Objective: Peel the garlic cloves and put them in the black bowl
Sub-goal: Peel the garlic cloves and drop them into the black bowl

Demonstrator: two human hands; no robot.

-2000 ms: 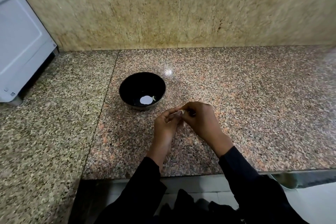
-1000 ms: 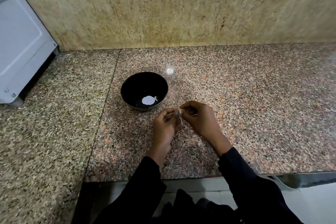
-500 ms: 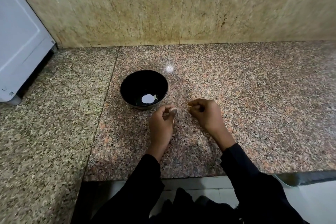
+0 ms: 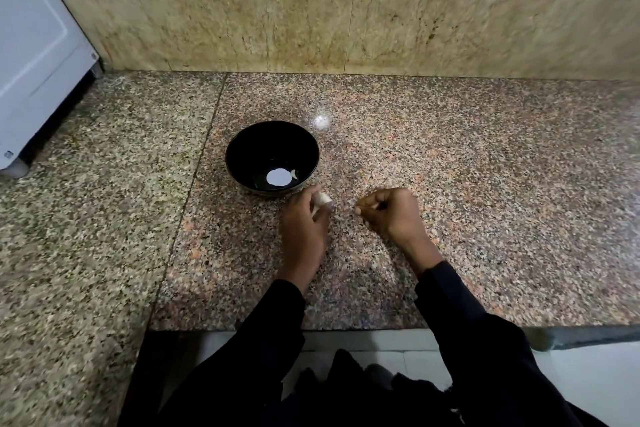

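Garlic clove (image 4: 322, 199) sits pinched at the fingertips of my left hand (image 4: 303, 224), just beside the near right rim of the black bowl (image 4: 239, 149) and not yet over it. From the head camera I see a pale, bare-looking surface, so I judge this clove peeled or close to it, though part of it is hidden by the fingers.

My right hand (image 4: 389, 213) is apart from the left, fingers curled into a loose fist, with thumb and forefinger pressed together on a tiny pale scrap (image 4: 356, 209). I take that for a piece of skin, but it is too small to be sure.

Inside the bowl I make out a bright round patch at the bottom, which may be only a reflection, and 1 small pale piece (image 4: 294, 173) beside it that could be a peeled clove already delivered. I cannot tell for certain.

On the granite counter (image 4: 485, 184) I see no other cloves waiting; any supply lies outside this view or is hidden.

So my reading: at most 1 clove is in, a 2nd is stripped and ready to drop. What is left is the short carry over the rim, the release, getting rid of the scrap, and whatever cloves remain unseen.
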